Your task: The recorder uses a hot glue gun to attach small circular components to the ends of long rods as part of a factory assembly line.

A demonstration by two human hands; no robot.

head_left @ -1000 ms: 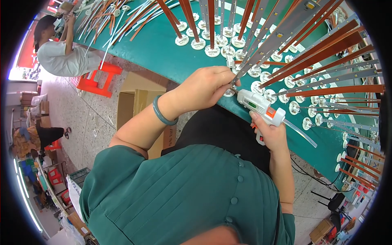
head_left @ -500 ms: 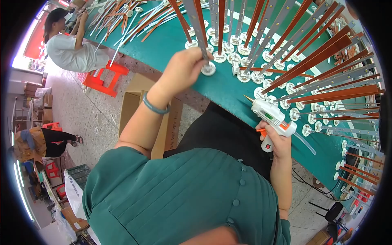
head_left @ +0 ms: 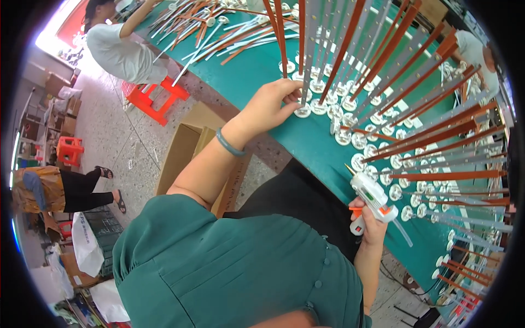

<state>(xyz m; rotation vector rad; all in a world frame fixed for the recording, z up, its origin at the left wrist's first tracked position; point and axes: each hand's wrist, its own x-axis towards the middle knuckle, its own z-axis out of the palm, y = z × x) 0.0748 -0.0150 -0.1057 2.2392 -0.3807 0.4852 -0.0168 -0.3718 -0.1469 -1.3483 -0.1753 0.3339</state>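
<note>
My left hand is at the foot of an upright grey LED strip, thumb and fingers closed about its lower end. The strip rises from a round white base standing on the green table, beside other bases. In my right hand is a white hot glue gun with an orange trigger. Its metal nozzle points up and left toward the nearest bases, apart from them, and a clear glue stick sticks out of its back.
Many upright brown strips and grey strips on white bases crowd the green table. Loose strips lie at its far left. Below its edge stands an open cardboard box. A person works near a red stool.
The grey strip in my left hand has moved right, and its base now stands close to the other bases. The glue gun stays in my right hand. The whole view has shifted.
</note>
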